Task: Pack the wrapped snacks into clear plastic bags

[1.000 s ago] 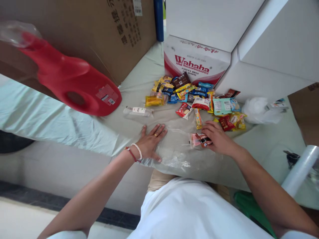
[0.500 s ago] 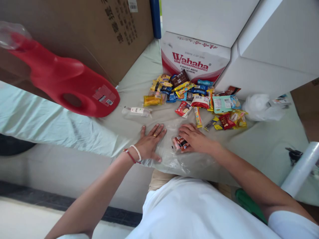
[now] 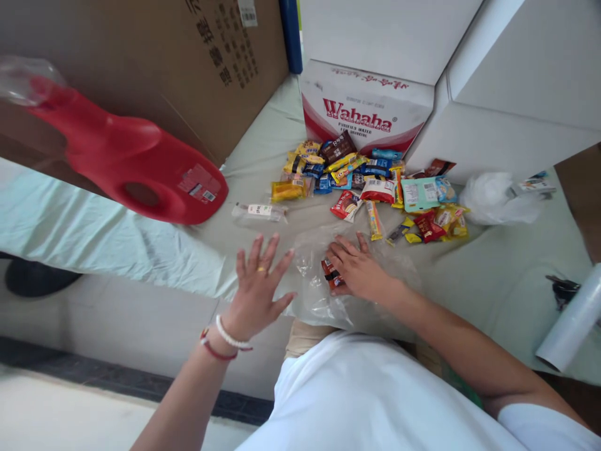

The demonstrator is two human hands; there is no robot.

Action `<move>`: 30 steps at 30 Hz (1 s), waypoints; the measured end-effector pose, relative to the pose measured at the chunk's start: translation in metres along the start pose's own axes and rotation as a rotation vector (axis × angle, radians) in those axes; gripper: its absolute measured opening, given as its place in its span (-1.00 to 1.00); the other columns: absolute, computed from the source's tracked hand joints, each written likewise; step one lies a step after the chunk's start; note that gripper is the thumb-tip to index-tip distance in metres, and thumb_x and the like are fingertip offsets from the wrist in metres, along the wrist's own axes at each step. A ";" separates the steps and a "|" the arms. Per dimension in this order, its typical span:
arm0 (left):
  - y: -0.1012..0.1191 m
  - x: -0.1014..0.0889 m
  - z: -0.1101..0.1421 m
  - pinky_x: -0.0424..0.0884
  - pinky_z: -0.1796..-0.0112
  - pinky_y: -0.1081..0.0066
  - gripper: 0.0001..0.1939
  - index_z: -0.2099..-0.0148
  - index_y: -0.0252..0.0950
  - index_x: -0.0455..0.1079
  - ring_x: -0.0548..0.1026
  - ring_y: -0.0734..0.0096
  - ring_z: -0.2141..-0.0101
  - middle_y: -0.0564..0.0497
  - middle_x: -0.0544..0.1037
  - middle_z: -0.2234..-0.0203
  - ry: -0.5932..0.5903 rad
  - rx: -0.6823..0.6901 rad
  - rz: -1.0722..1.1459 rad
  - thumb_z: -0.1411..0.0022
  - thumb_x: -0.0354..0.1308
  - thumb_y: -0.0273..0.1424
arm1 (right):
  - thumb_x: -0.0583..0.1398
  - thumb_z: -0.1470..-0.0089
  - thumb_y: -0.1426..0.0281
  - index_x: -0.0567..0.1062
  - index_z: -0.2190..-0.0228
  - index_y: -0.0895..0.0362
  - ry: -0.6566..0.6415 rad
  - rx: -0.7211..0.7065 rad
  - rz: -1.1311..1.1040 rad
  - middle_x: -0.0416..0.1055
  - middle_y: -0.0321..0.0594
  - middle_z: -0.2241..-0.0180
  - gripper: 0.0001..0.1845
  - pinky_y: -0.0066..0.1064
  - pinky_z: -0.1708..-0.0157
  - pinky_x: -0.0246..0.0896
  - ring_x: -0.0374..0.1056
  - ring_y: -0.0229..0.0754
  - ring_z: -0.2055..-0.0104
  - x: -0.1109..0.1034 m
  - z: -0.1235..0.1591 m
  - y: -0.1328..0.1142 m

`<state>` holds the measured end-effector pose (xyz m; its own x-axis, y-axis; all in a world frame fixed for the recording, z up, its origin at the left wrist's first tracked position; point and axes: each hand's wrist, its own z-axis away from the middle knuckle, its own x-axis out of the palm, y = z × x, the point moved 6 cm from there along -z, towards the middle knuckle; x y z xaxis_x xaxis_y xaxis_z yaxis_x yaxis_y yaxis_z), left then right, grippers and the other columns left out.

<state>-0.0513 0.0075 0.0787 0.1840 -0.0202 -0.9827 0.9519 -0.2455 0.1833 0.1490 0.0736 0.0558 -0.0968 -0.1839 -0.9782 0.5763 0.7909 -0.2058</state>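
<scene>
My left hand [image 3: 258, 285] is raised over the front edge of the cloth, fingers spread, with nothing in it. A white beaded bracelet [image 3: 230, 335] and a red cord circle its wrist. To its right, my right hand [image 3: 354, 266] rests over a small brown-wrapped snack [image 3: 332, 274], with its fingers apart. Only the left part of that wrapper shows; the palm hides the remainder. Both snack and hand lie on a clear plastic sheet or bag [image 3: 310, 288], crumpled near the table's front edge.
Behind my hands lie several packaged snacks [image 3: 378, 190] in a heap. A white carton [image 3: 361, 103] stands behind them. Left are a red jug [image 3: 141, 163] and a brown cardboard box [image 3: 154, 69]. A clear labelled wrapper [image 3: 260, 212], white plastic bag [image 3: 498, 197] and film roll [image 3: 570, 319] also lie about.
My left hand has lifted off the plastic and moved left toward me, fingers still spread. My right hand has shifted slightly left and covers more of the snack, its fingers more spread.
</scene>
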 end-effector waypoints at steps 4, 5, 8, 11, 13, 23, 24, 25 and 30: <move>0.070 -0.004 0.034 -0.13 -0.38 -0.12 -0.17 -0.49 0.19 -0.18 0.14 0.15 -0.40 0.09 0.25 -0.39 0.213 0.314 0.128 -0.32 0.04 -0.43 | 0.32 -0.14 0.17 0.34 -0.25 0.21 -0.062 0.003 0.003 0.20 0.15 -0.33 -0.27 0.36 -0.39 -0.52 -0.14 0.24 -0.47 0.002 -0.005 -0.005; 0.090 0.006 0.036 -0.10 -0.38 -0.06 -0.23 -0.47 0.21 -0.11 0.20 0.23 -0.37 0.11 0.29 -0.36 0.159 0.439 0.158 -0.35 0.03 -0.42 | 0.27 -0.20 0.22 0.35 -0.25 0.21 -0.082 0.006 0.001 0.17 0.15 -0.35 -0.34 0.39 -0.38 -0.53 -0.15 0.24 -0.47 0.002 -0.006 -0.004; 0.114 0.037 0.024 -0.01 -0.33 -0.05 -0.39 -0.45 0.09 0.05 0.29 0.19 -0.31 -0.05 0.25 -0.38 0.013 0.530 0.169 -0.42 0.05 -0.22 | 0.14 -0.29 0.35 0.28 -0.30 0.24 -0.129 0.011 -0.042 0.04 0.16 -0.40 -0.40 0.41 -0.36 -0.44 -0.17 0.21 -0.48 -0.002 0.002 0.002; 0.098 0.054 0.008 0.14 -0.18 -0.07 -0.27 -0.48 -0.03 0.00 0.34 0.01 -0.26 -0.23 0.11 -0.43 -0.058 0.416 0.129 -0.37 0.07 -0.02 | 0.26 -0.19 0.30 0.11 -0.39 0.21 -0.103 -0.007 -0.161 -0.06 0.14 -0.44 -0.16 0.25 -0.40 -0.23 -0.22 0.16 -0.50 -0.017 0.031 0.012; 0.083 0.057 0.007 0.20 -0.10 -0.03 -0.25 -0.48 0.01 -0.01 0.39 -0.01 -0.20 -0.23 0.09 -0.43 -0.081 0.380 0.107 -0.34 0.09 0.01 | 0.33 -0.13 0.19 0.01 -0.42 0.17 -0.060 0.000 -0.250 -0.09 0.12 -0.44 0.01 0.14 -0.39 -0.10 -0.22 0.13 -0.49 -0.024 0.061 0.018; 0.059 0.062 0.011 0.22 -0.01 0.07 -0.73 0.04 -0.11 0.54 0.56 0.21 0.06 -0.12 0.39 -0.30 0.050 0.275 0.086 -0.37 0.04 -0.45 | 0.13 -0.29 0.47 0.58 0.13 0.04 0.225 0.095 -0.335 0.45 -0.06 -0.08 -0.76 0.00 -0.13 0.32 0.25 0.01 -0.21 -0.004 0.135 0.021; 0.058 0.061 0.010 0.22 0.00 0.07 -0.75 0.11 -0.16 0.54 0.56 0.21 0.07 -0.13 0.39 -0.29 0.077 0.270 0.095 -0.35 0.04 -0.47 | 0.13 -0.30 0.46 0.57 0.13 0.06 0.225 0.069 -0.382 0.46 -0.05 -0.07 -0.77 -0.06 -0.08 0.35 0.30 -0.01 -0.16 -0.011 0.126 0.023; 0.056 0.059 0.009 0.23 0.00 0.07 -0.77 0.16 -0.19 0.53 0.57 0.21 0.08 -0.15 0.38 -0.30 0.107 0.253 0.110 -0.34 0.03 -0.47 | 0.12 -0.31 0.45 0.57 0.12 0.07 0.208 0.045 -0.431 0.47 -0.04 -0.04 -0.77 -0.12 -0.03 0.38 0.35 -0.04 -0.10 -0.018 0.116 0.025; 0.041 0.054 0.005 0.28 0.08 0.17 -0.80 0.15 -0.23 0.49 0.54 0.17 -0.03 -0.19 0.44 -0.25 0.245 0.055 0.229 -0.37 0.04 -0.35 | 0.09 -0.31 0.42 0.56 0.15 0.14 0.102 0.026 -0.553 0.54 -0.12 0.25 -0.76 -0.36 0.20 0.31 0.43 -0.17 0.23 -0.040 0.062 0.048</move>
<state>-0.0032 -0.0083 0.0329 0.4514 0.1513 -0.8794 0.8655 -0.3139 0.3903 0.2307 0.0825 0.0872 -0.4674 -0.5086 -0.7231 0.4373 0.5779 -0.6891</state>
